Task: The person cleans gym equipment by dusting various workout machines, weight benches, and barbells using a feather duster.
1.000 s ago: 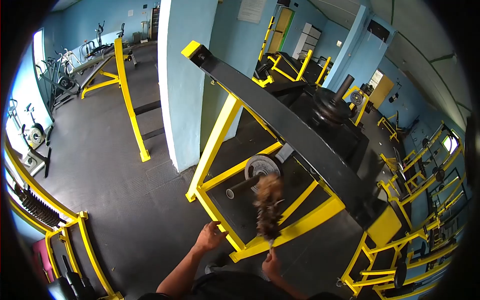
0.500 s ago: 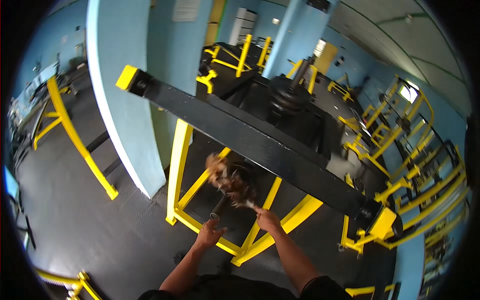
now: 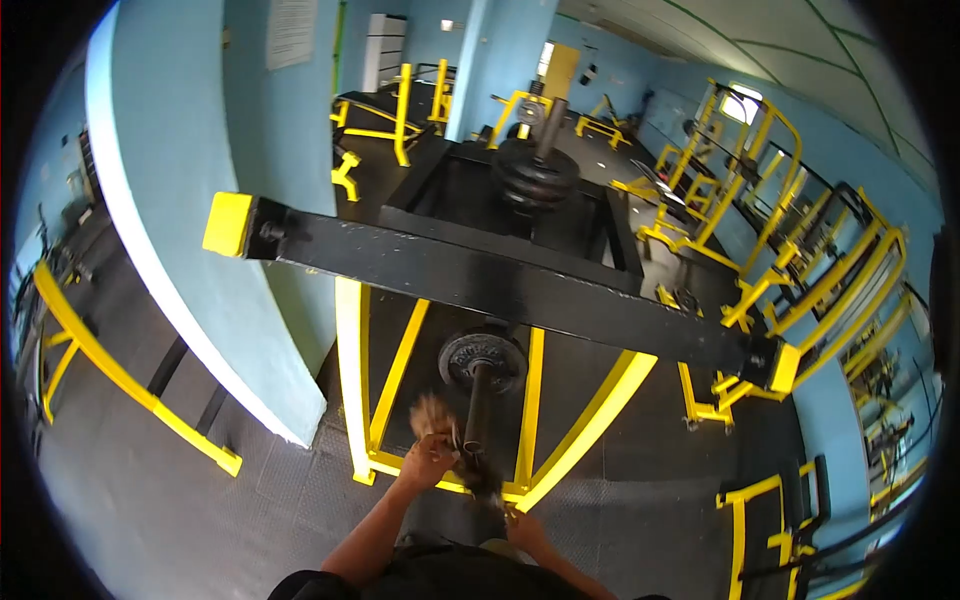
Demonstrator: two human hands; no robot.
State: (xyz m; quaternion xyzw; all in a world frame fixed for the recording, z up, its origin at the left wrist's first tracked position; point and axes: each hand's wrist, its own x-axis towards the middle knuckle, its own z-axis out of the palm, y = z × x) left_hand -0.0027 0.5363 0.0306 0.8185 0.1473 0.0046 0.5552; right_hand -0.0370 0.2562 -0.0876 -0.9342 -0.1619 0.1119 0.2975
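Note:
A brown feather duster [image 3: 482,479], blurred, lies across the free end of a dark metal weight peg [image 3: 478,405]. Its feathers show both above and below my left hand [image 3: 428,462], whose fingers are curled in among them beside the peg's end. My right hand [image 3: 524,532], low and close to my body, is closed at the duster's handle end; its fingers are partly blurred. On the inner part of the peg sits a round black weight plate [image 3: 455,352]. Over it runs a thick black beam [image 3: 480,272] with yellow end caps.
Yellow frame legs [image 3: 352,380] stand on both sides of the peg. A blue pillar [image 3: 170,200] rises at the left. Stacked weight plates [image 3: 535,180] sit behind the beam. More yellow gym machines [image 3: 770,200] line the right side, and a yellow bench frame [image 3: 740,520] stands at lower right.
The duster has come down and nearer to me with my right hand. My left hand has gone from open by the peg's end to closed at the feathers. The view has shifted and levelled.

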